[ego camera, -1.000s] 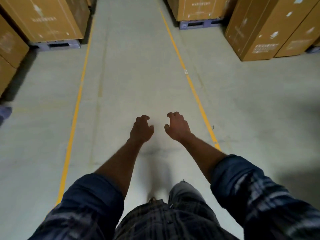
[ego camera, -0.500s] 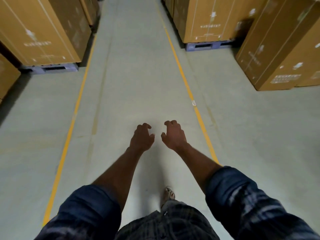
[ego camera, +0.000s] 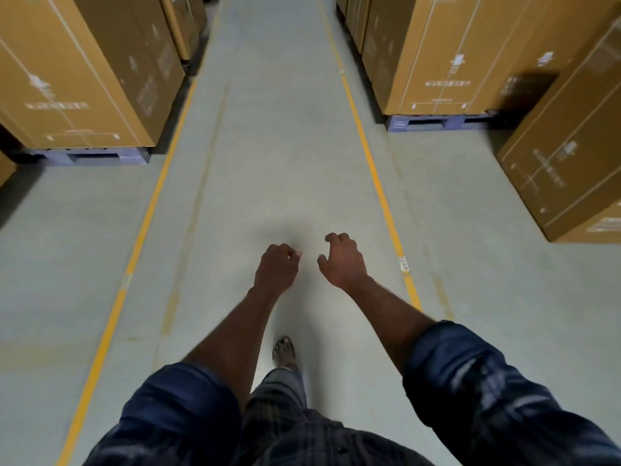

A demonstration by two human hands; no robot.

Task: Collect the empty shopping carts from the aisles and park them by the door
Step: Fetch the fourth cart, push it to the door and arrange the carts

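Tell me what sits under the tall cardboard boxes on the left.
A bluish pallet carries those boxes. Its slots are dark; anything deeper under them is hidden.
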